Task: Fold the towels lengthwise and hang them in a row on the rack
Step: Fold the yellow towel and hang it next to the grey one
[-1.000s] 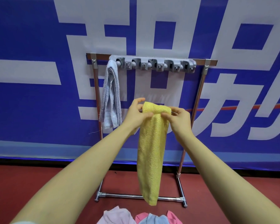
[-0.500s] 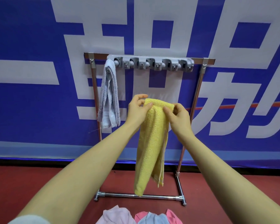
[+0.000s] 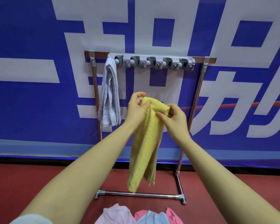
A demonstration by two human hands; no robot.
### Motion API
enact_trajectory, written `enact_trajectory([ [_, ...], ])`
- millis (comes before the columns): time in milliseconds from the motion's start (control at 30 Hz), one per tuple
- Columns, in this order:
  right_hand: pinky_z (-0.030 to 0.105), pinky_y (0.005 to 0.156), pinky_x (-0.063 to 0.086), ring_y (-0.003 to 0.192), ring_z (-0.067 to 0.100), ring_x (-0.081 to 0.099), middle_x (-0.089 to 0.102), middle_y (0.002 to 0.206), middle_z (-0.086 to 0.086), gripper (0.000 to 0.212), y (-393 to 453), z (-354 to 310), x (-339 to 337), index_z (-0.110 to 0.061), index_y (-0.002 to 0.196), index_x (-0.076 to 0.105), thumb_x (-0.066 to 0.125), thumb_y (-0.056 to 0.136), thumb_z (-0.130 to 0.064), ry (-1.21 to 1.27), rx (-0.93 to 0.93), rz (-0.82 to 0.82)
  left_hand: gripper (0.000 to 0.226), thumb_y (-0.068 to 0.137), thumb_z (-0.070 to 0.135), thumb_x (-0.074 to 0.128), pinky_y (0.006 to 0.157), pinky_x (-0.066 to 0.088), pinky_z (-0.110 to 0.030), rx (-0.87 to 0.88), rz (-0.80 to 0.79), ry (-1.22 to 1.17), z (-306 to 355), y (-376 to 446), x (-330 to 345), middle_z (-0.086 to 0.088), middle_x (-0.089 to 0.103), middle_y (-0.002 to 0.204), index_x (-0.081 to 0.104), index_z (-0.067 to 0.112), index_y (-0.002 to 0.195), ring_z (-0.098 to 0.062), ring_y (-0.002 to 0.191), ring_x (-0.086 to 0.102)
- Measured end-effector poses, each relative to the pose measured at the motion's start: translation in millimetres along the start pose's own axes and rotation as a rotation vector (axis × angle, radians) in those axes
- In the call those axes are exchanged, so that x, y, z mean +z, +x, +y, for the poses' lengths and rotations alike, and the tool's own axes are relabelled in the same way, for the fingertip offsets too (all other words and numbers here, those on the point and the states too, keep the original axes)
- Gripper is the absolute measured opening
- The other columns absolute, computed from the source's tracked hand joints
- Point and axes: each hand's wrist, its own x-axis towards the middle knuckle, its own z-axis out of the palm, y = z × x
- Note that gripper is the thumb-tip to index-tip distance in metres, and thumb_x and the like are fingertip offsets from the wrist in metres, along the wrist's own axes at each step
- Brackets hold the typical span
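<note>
Yellow towel (image 3: 145, 143) now doubled lengthwise since a second ago; left hand (image 3: 137, 109) and right hand (image 3: 174, 117) pinch its top, ready for rack (image 3: 152, 59) at twelve o'clock.

Blue banner wall (image 3: 31, 118) with large white characters, above a dark red floor (image 3: 31, 183).

A yellow towel (image 3: 144, 143) is showing a nubbly texture. A pale grey-blue towel (image 3: 109, 96) is hanging on a silver rack (image 3: 199, 88) with a grey clip bar (image 3: 152, 61). Behind, a blue banner (image 3: 31, 102) is carrying white characters. The floor (image 3: 39, 183) is showing dark red. Pale pink (image 3: 115, 214), light blue (image 3: 152, 218) and bright pink (image 3: 173, 215) cloths are lying below.
</note>
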Motion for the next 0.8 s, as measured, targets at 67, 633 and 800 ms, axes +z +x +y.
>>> enact_trajectory([
  [67, 0.019, 0.073, 0.050, 0.080, 0.000, 0.060, 0.064, 0.086, -0.006, 0.016, -0.8, -2.3, 2.3, -0.011, 0.096, 0.061, 0.071, 0.084, -0.013, 0.021, -0.017, 0.015, 0.030, 0.087, 0.008, 0.063, 0.083, 0.050, -0.035, -0.038, 0.039, -0.037, -1.4, 0.3, -2.6, -0.007, 0.063, 0.098, 0.048, 0.020, 0.111, -0.020, 0.090, 0.062],
  [633, 0.015, 0.084, 0.043, 0.101, 0.008, 0.062, 0.068, 0.107, 0.001, 0.033, 14.4, -5.2, 5.4, -0.004, 0.121, 0.056, 0.038, 0.102, -0.024, 0.326, 0.249, -0.252, 0.029, 0.091, -0.004, 0.052, 0.065, 0.049, -0.019, -0.080, -0.449, -0.172, 33.3, 1.4, -35.9, -0.002, 0.062, 0.084, 0.041, 0.011, 0.112, -0.007, 0.068, 0.061],
  [800, 0.012, 0.070, 0.046, 0.078, -0.003, 0.059, 0.063, 0.090, -0.004, 0.029, 18.0, -20.8, 15.5, -0.003, 0.106, 0.063, 0.039, 0.100, -0.017, 0.289, 0.182, -0.398, 0.026, 0.091, -0.002, 0.052, 0.069, 0.049, -0.021, -0.053, -0.516, -0.120, 48.6, 6.7, -55.0, -0.004, 0.061, 0.087, 0.043, 0.015, 0.108, -0.011, 0.073, 0.060],
])
